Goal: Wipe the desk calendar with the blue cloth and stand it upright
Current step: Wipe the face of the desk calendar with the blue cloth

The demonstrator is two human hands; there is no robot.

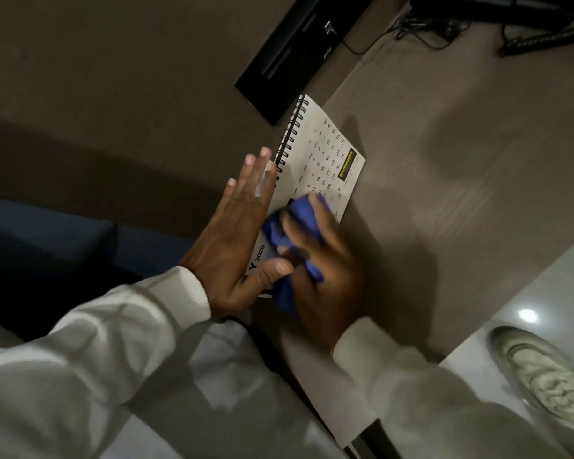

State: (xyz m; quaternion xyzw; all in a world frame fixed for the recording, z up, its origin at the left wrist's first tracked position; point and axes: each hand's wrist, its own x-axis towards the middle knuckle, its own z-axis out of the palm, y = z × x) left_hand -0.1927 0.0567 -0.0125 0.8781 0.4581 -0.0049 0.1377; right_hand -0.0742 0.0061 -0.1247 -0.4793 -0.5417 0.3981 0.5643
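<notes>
The white spiral-bound desk calendar [325,154] lies flat on the brown desk [444,160], its black wire binding along the left edge. My left hand [236,233] rests flat with spread fingers on the calendar's left edge, thumb on the page near the "2026" print. My right hand [325,260] is closed on the crumpled blue cloth [299,223] and presses it onto the lower part of the page. The hand is motion-blurred. Part of the calendar's lower half is hidden under both hands and the cloth.
A black flat device [295,51] stands just beyond the calendar's top. Black cables [428,31] and dark equipment [527,24] lie at the far right. The desk's edge runs at lower right, with pale floor [544,286] and a shoe [544,376] below it.
</notes>
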